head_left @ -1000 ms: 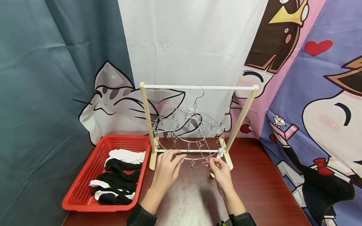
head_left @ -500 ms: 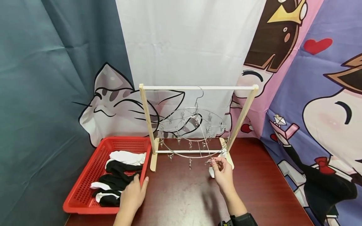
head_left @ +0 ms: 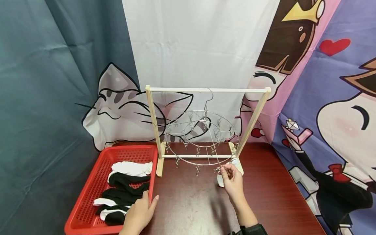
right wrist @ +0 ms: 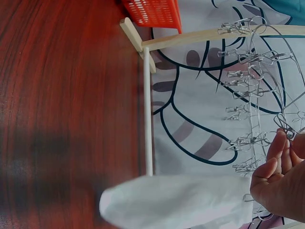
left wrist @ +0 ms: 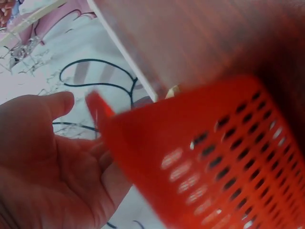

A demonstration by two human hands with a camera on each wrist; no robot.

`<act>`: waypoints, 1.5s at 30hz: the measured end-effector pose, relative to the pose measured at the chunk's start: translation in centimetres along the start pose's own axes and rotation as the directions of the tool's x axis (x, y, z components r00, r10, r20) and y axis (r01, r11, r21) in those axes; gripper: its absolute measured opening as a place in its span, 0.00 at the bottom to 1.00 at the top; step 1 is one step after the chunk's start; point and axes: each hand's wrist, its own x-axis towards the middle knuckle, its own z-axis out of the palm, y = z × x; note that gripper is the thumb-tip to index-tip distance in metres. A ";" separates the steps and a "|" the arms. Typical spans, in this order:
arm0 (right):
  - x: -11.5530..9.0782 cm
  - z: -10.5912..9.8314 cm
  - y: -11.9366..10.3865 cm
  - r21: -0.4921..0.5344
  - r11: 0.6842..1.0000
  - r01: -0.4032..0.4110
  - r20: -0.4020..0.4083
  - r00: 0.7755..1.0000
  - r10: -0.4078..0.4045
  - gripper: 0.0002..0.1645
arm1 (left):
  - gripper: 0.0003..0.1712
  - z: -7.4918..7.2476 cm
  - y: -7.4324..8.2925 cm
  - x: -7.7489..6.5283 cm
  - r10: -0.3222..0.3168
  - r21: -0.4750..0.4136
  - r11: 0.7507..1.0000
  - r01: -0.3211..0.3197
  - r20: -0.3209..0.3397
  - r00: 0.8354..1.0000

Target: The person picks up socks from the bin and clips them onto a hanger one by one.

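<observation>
My left hand [head_left: 138,209] lies over the right rim of the red basket [head_left: 130,157], its fingers hooked over into the basket and the thumb outside. In the left wrist view the fingers pass behind the perforated wall. Socks lie inside: a white sock [head_left: 132,168] at the back, then black socks [head_left: 126,182] and black-and-white ones. At the front of a round wire drying hanger [head_left: 199,164], my right hand [head_left: 233,182] pinches a metal clip [right wrist: 284,125]. Close behind that hand hangs a white sock [right wrist: 181,200].
The hanger hooks over the white top bar [head_left: 176,89] of a wooden stand, whose feet [head_left: 160,166] rest on the brown table [head_left: 188,202]. Several more metal clips [head_left: 197,170] dangle from the rings. A printed cloth [head_left: 188,49] hangs behind.
My left hand has left the hanger's ring and gone to the basket, which has since slid a little toward me. My right hand stays at its clip; the hanger has turned slightly to the right.
</observation>
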 end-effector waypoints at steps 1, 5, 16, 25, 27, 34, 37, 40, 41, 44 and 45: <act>0.0 0.0 0.0 0.000 1.000 0.006 -0.002 1.000 -0.006 0.07 | 0.26 -0.3 -0.1 0.2 0.011 0.004 1.000 -0.011 0.000 1.000; 0.1 0.1 -0.2 -0.003 1.000 0.023 -0.008 1.000 -0.023 0.06 | 0.15 -2.5 -1.1 2.4 0.040 0.076 0.996 -0.041 0.014 0.999; 0.5 -0.6 -0.1 -0.039 0.999 0.001 -0.015 1.000 -0.002 0.07 | 0.35 -3.1 -5.7 9.3 0.197 0.182 0.946 -0.269 0.338 0.920; 0.3 -0.4 0.0 -0.020 1.000 0.019 0.001 1.000 -0.019 0.06 | 0.19 -0.2 -6.3 10.0 0.193 0.346 0.884 -0.313 0.340 0.920; 0.2 -0.5 0.0 -0.012 1.000 0.023 0.008 1.000 -0.023 0.06 | 0.15 -0.2 -6.1 10.0 0.201 0.369 0.873 -0.320 0.324 0.924; 0.1 -0.5 -0.1 -0.007 1.000 0.017 0.012 1.000 -0.017 0.06 | 0.16 -1.9 -6.6 10.4 0.347 0.128 0.907 -0.402 0.316 0.883; 0.2 -0.5 -0.2 -0.009 1.000 0.016 0.017 1.000 -0.016 0.06 | 0.18 -3.2 -6.9 10.7 0.473 -0.065 0.879 -0.472 0.234 0.850; 0.2 -0.6 -0.4 -0.008 1.000 0.011 0.015 1.000 -0.010 0.06 | 0.22 -4.5 -6.5 10.7 0.532 -0.144 0.843 -0.518 0.082 0.843; 0.1 -0.6 -0.4 -0.012 1.000 0.013 0.016 1.000 -0.013 0.06 | 0.24 -4.9 -6.1 10.5 0.527 -0.167 0.841 -0.515 0.030 0.850; 0.0 -0.7 -0.5 -0.012 1.000 0.017 0.007 1.000 -0.017 0.06 | 0.32 -5.4 -4.2 9.9 0.483 -0.294 0.826 -0.481 -0.071 0.873; -0.1 -0.6 -0.5 -0.019 1.000 0.024 0.006 1.000 -0.024 0.06 | 0.32 -5.3 -3.3 9.5 0.459 -0.351 0.817 -0.457 -0.082 0.884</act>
